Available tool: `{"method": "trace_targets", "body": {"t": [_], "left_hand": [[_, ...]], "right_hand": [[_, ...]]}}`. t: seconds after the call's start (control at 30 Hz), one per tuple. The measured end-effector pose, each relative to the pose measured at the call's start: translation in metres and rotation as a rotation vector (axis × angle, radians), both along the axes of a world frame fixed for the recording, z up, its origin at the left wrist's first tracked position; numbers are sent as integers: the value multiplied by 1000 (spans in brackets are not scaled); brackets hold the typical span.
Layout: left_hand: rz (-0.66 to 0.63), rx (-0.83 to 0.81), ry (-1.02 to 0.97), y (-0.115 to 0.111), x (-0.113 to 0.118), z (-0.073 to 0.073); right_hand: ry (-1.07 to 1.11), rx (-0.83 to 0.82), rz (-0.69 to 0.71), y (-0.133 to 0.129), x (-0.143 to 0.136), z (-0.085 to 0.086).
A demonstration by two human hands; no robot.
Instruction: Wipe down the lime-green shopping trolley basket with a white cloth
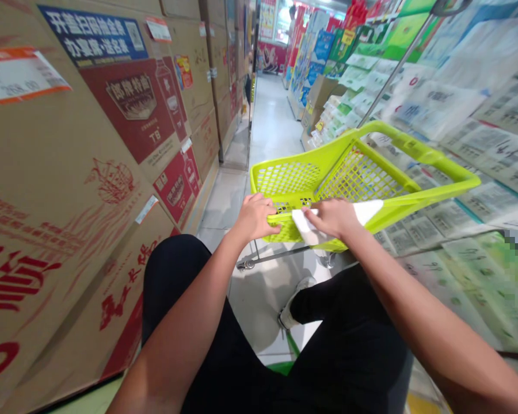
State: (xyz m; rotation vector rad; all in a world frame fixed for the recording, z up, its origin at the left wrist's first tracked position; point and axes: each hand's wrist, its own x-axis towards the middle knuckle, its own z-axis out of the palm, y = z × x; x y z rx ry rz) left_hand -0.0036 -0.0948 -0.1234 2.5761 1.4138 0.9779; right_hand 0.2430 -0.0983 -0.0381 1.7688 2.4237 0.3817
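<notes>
A yellow-green plastic shopping basket [366, 172] on a wheeled metal frame stands in front of my knees, its inside showing no goods. My left hand [256, 217] is closed round the near left corner of its rim, thumb below and fingers over the edge. To the right, my right hand [332, 217] presses a white cloth or tissue [308, 225] against the near rim, the thumb on top of it. Part of the white piece also shows beyond the right wrist, lying along the rim.
Stacked cardboard cartons [69, 138] wall the left side. Packs of tissue [440, 103] fill the shelves at the right, close to the basket. A tiled aisle floor [274, 109] runs ahead between them. A caster [247, 264] sits under the basket's left side.
</notes>
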Motion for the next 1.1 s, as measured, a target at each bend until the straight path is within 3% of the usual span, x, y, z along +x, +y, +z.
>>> {"method": "trace_targets", "body": {"t": [0.1, 0.2, 0.27, 0.43, 0.53, 0.6, 0.8, 0.87, 0.97, 1.1], "left_hand": [[1, 1, 2, 0, -1, 0], [-8, -4, 18, 3, -14, 1], [-7, -8, 25, 6, -25, 1], [25, 29, -15, 4, -35, 5], [50, 90, 25, -4, -20, 8], [78, 91, 44, -8, -4, 10], [82, 47, 48, -12, 23, 16], [65, 41, 49, -9, 21, 15], [89, 53, 58, -2, 11, 12], [139, 52, 75, 10, -6, 6]], "right_hand": [[88, -10, 51, -13, -48, -7], [77, -9, 55, -11, -47, -7], [38, 6, -5, -3, -19, -2], [-69, 202, -183, 19, 85, 22], [-42, 312, -171, 21, 105, 23], [22, 325, -125, 16, 84, 11], [279, 281, 196, -12, -50, -40], [290, 254, 268, -14, -64, -43], [229, 190, 279, -5, -32, -32], [88, 301, 57, 11, 68, -5]]}}
